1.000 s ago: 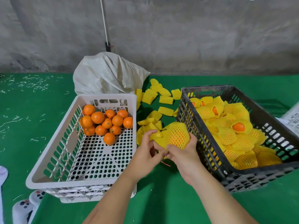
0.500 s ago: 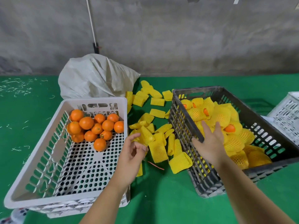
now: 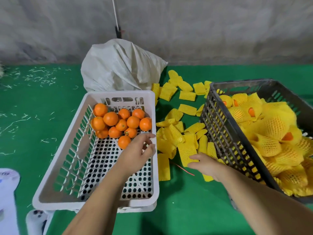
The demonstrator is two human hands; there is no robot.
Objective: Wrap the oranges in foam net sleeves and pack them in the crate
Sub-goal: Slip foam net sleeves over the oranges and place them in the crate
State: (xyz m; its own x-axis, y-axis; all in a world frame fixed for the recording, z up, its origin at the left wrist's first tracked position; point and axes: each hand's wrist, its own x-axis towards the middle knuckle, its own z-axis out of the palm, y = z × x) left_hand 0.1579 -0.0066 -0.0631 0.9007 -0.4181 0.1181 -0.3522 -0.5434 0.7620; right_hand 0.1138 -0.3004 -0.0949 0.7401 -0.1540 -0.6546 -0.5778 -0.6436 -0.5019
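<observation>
A white crate (image 3: pixel 118 94) on the left holds several bare oranges (image 3: pixel 111 118) bunched at its far end. My left hand (image 3: pixel 135 155) hovers inside it, fingers loosely curled and holding nothing, just right of the nearest orange (image 3: pixel 123 141). Loose yellow foam net sleeves (image 3: pixel 174 136) lie scattered on the green floor between the two crates. My right hand (image 3: pixel 205 164) reaches over them, its fingertips touching one flat sleeve (image 3: pixel 187 154). The black crate (image 3: pixel 220 119) on the right is filled with several sleeve-wrapped oranges (image 3: pixel 274 126).
A white woven sack (image 3: pixel 122 67) stands behind the white crate against the grey wall. A thin red string (image 3: pixel 184 170) lies on the floor near my right hand. White objects (image 3: pixel 8 192) sit at the bottom left corner.
The wrapped orange held in both hands went into the black crate. My right hand came back down to the loose sleeves. My left hand moved left into the white crate.
</observation>
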